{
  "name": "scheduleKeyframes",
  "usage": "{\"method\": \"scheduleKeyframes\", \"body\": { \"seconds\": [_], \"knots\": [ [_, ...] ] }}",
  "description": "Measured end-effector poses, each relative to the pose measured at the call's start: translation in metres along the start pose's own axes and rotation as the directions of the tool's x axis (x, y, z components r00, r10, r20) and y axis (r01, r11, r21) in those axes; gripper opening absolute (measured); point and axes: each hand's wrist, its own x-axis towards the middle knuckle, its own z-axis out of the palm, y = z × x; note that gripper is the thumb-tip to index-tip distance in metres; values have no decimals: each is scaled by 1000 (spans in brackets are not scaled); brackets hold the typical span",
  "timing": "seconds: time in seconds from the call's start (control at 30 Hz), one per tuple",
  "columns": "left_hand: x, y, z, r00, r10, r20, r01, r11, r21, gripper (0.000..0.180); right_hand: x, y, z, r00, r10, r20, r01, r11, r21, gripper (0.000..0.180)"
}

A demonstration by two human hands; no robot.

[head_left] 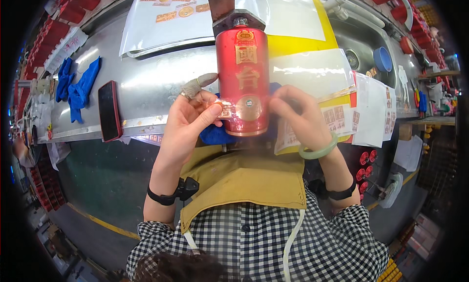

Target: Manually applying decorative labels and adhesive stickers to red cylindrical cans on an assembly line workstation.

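Observation:
A red cylindrical bottle [243, 72] with gold characters and a round gold seal lies on the steel bench, held at its top in a metal fixture. My left hand [188, 120] presses a small gold sticker [223, 109] against the bottle's lower left side; a grey cot covers its forefinger. My right hand [298, 117], with a green bangle on the wrist, rests against the bottle's lower right side over a sheet of labels. A blue cloth [213, 134] lies under the bottle.
A red-cased phone [109, 111] and blue gloves [78, 89] lie on the bench to the left. Sheets of gold stickers [166, 13] sit at the back, label sheets [371, 113] to the right. A blue cap [382, 58] and red caps are at the far right.

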Motion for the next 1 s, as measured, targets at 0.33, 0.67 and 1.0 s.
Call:
{"method": "scheduleKeyframes", "body": {
  "seconds": [0.33,0.67,1.0],
  "knots": [
    [0,7,5,997,-69,-26,65,989,-129,52,0,-4,0,999,45,-1,-45,999,7,18],
    [3,-2,3,998,-22,-63,26,998,61,55,1,-5,3,999,3,-33,-2,999,39,20],
    [3,0,6,995,-42,-92,43,999,4,57,3,0,2,996,-87,-26,87,996,22,19]
  ]
}}
